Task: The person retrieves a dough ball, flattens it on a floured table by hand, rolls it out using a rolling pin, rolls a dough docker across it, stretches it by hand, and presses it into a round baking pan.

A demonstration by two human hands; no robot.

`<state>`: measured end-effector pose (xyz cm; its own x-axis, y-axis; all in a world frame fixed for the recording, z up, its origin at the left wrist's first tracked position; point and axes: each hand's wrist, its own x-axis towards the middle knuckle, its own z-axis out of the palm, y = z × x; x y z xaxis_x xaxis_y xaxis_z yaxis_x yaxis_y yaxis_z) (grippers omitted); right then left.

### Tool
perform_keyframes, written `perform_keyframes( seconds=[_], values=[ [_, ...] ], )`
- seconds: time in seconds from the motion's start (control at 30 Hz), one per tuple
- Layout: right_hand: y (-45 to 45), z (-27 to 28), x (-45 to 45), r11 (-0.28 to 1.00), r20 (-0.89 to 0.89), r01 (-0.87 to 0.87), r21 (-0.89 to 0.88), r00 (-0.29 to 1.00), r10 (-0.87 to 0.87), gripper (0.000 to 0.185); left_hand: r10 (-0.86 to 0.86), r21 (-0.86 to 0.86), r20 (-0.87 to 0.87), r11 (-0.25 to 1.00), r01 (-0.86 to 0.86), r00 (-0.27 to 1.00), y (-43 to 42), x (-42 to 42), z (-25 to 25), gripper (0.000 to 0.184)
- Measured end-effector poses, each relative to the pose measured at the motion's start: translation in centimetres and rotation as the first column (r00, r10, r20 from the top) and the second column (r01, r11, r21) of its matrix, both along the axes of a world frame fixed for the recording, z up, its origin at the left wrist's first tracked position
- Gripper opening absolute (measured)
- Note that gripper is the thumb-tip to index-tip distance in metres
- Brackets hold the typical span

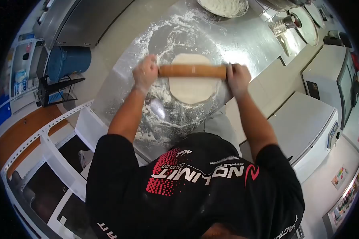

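A wooden rolling pin lies crosswise over a flat, pale, rounded sheet of dough. At the pin's left end my left hand is closed round the handle. My right hand, slightly blurred, grips the handle at the other end. Dough shows both above and below the pin. Under it is a metal worktop streaked with white flour, mostly around the dough's left side and top.
A round bowl of flour stands at the worktop's far edge. A brush and a metal cup are at the upper right. The blue barrel stands left, a white chest appliance right, and metal shelving lower left.
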<state>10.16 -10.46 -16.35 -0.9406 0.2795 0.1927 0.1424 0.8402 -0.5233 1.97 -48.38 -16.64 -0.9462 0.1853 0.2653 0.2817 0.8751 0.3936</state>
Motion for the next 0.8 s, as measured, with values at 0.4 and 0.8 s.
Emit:
perform_keyframes(
  seconds=[0.4, 0.8],
  values=[
    [1.6, 3.3, 0.4, 0.99, 0.154, -0.14, -0.02, 0.978, 0.142, 0.03, 0.353, 0.014, 0.029, 0.935, -0.353, 0.935, 4.3, 15.3, 1.8, 0.034],
    [-8.0, -0.2, -24.9, 0.41, 0.026, -0.904, 0.117, 0.416, 0.909, 0.04, 0.908, 0.175, 0.252, 0.298, -0.938, 0.336, 16.3, 17.9, 2.9, 0.024]
  ],
)
